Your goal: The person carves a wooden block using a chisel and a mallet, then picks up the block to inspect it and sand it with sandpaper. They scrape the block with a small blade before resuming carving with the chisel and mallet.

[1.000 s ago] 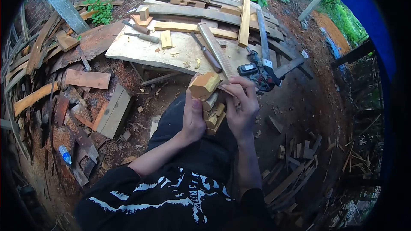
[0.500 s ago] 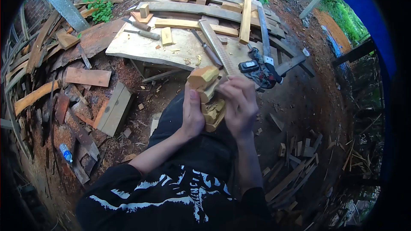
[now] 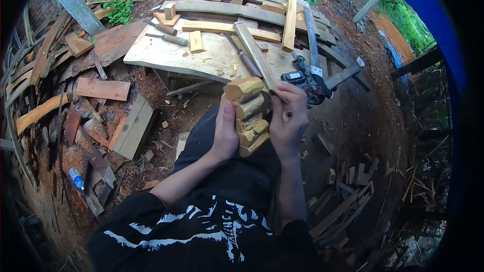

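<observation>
My left hand (image 3: 225,133) is closed round the left side of a carved yellowish wooden block (image 3: 247,111), held upright above my lap. Deep notches and rough stepped faces are cut along the block. Close against its right side, my right hand (image 3: 288,121) has its fingers bent and pinched together. A small dark spot shows between those fingers; what they hold, if anything, I cannot make out. Just beyond the right fingertips is the near end of a long textured file-like strip (image 3: 253,53). A chisel with a brown handle (image 3: 248,63) lies left of the strip.
Ahead stands a pale wooden workbench top (image 3: 166,56) with two more handled tools, a small wood block (image 3: 196,42) and stacked planks. A chainsaw (image 3: 307,78) sits at its right. Offcuts (image 3: 133,128), a plastic bottle (image 3: 76,179) and wood scraps (image 3: 348,191) lie on the ground.
The wooden block has turned slightly, so more of its notched side faces me. My right hand has shifted a little to the right, away from the block's face.
</observation>
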Motion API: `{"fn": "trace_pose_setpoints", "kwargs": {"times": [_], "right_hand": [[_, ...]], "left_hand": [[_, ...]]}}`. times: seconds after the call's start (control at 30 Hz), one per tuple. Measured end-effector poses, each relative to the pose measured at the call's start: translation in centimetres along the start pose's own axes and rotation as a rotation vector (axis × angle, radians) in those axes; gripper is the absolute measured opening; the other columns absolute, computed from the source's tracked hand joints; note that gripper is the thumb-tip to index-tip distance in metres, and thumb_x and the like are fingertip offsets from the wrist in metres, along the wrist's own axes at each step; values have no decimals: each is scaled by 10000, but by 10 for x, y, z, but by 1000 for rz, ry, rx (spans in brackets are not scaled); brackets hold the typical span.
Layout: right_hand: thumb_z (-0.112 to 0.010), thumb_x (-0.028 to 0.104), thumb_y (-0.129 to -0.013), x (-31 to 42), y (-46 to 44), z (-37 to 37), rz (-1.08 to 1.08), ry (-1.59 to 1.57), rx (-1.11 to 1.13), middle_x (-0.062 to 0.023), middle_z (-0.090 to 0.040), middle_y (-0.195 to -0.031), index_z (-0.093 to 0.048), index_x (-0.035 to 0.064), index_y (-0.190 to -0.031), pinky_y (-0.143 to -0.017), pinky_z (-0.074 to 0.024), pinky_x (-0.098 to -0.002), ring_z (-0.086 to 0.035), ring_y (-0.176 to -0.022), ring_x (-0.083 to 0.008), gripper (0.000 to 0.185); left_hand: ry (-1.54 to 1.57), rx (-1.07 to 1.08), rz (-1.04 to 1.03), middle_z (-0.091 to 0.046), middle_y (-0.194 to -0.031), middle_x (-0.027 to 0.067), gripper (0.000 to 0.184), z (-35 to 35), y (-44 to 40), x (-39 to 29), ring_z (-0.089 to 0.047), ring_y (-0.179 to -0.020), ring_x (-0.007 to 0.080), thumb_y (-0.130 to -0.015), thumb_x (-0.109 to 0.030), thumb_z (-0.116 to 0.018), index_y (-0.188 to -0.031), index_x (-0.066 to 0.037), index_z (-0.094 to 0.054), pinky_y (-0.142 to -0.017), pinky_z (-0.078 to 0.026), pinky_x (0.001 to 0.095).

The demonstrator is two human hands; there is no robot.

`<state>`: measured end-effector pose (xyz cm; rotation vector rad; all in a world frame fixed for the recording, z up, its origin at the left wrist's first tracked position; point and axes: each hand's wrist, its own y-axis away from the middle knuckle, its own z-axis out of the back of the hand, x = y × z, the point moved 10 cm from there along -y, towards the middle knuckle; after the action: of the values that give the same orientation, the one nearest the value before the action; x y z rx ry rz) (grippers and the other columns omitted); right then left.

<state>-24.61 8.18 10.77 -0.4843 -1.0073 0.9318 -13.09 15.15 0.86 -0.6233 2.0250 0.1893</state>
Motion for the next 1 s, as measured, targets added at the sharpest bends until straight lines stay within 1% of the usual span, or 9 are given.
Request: {"fn": "trace_pose_setpoints", "kwargs": {"times": [0.13,0.27,0.33,0.37,0.4,0.5,0.63,0.93,1.0], "right_hand": [[-598,4,-1012,-19,6,27,-157,-189,-153,-188,-692,-1083,-577,-15,-1100,-830,-551,-414,-707,-995,-315,93],[-581,115,-1053,-7,-1,42,-322,76,-16,-97,-675,-797,-579,-18,-1069,-614,-547,-348,-670,-639,-227,134],[-606,147,-1048,-27,14,25,-722,-411,32,-57,-630,-768,-586,-28,-1049,-599,-523,-343,-627,-644,-141,177],[-618,172,-1046,-30,16,22,-755,-443,4,-28,-594,-755,-602,-22,-1009,-587,-485,-339,-594,-672,-85,198],[-618,172,-1046,-35,16,19,-756,-443,-4,-28,-594,-755,-602,-22,-1009,-587,-485,-339,-594,-672,-85,198],[-635,240,-1037,-38,2,17,-622,-237,2,-81,-587,-718,-604,-5,-939,-586,-448,-347,-579,-629,-135,266],[-642,245,-1020,-22,-12,11,-587,-37,186,-182,-621,-710,-609,-8,-948,-621,-474,-419,-639,-641,-310,265],[-673,129,-989,-6,-7,11,-377,-188,256,-165,-667,-775,-628,-31,-1060,-628,-511,-418,-676,-655,-309,181],[-675,119,-988,-9,-5,12,-534,-284,256,-171,-668,-786,-624,-29,-1072,-628,-510,-411,-680,-664,-295,179]], "left_hand": [[184,-29,257,-635,-1297,178,674,6,-2,27,-699,-1114,249,-1133,-527,-202,-1495,9,-394,-959,-599,394],[185,7,235,-580,-1382,186,688,4,-6,27,-658,-1198,241,-1124,-541,-278,-1523,12,-364,-1005,-573,390],[-92,-23,-205,-477,-1495,190,757,-2,-8,-17,-583,-1299,228,-1086,-577,-412,-1545,20,-337,-1061,-530,389],[-52,56,-277,-426,-1515,166,859,0,-8,-18,-524,-1350,227,-981,-434,-722,-1576,12,-292,-1096,-495,390],[-53,63,-276,-426,-1515,166,859,1,-8,-21,-524,-1350,227,-981,-434,-722,-1576,12,-292,-1096,-495,390],[-471,223,-325,-482,-1327,114,968,-19,-6,-22,-544,-1279,231,-710,-8,-929,-1507,-26,-379,-1093,-466,348],[-392,277,-485,-479,-1369,162,803,-29,-3,-27,-553,-1323,289,-727,21,-895,-1385,-44,-440,-1131,-479,414],[-347,225,-385,-473,-1526,229,822,-14,-18,-21,-493,-1418,313,-778,22,-863,-1441,-82,-389,-1171,-438,447],[-379,212,-329,-484,-1516,220,864,-11,-18,-17,-493,-1416,312,-772,-3,-879,-1466,-85,-371,-1167,-439,441]]}}
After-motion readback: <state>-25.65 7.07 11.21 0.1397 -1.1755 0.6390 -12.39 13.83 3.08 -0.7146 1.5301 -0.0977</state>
